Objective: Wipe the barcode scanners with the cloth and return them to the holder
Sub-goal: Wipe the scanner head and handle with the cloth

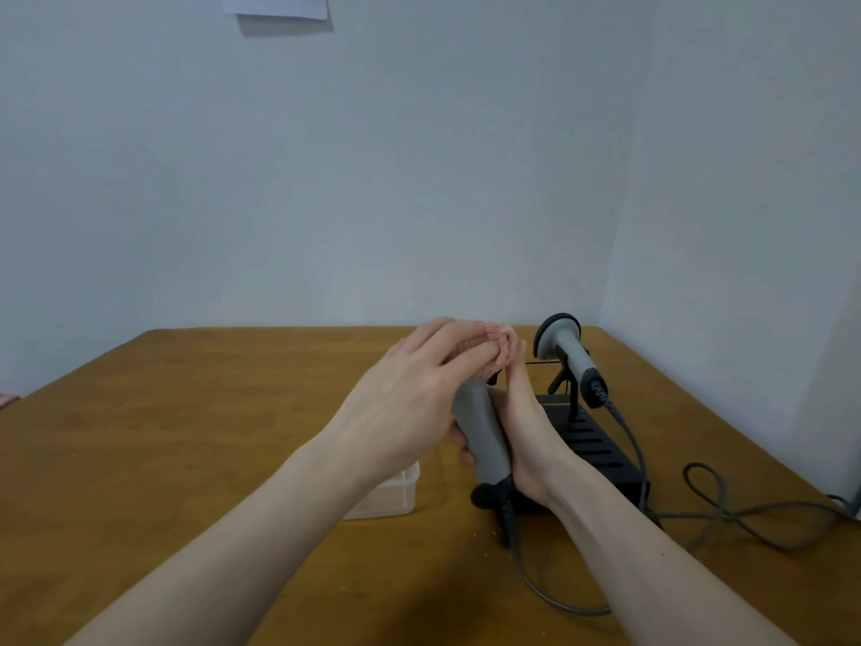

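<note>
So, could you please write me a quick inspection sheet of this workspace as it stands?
Surface: wooden table, small crumbs near the front.
Job's things: held scanner over the table; second scanner on the black holder; pink cloth at the held scanner's head.
Clutter: translucent plastic box.
Grippers: left hand presses the cloth; right hand grips the handle.
Cables: grey cable looped at right.
Surroundings: plain wall, paper sheet.
</note>
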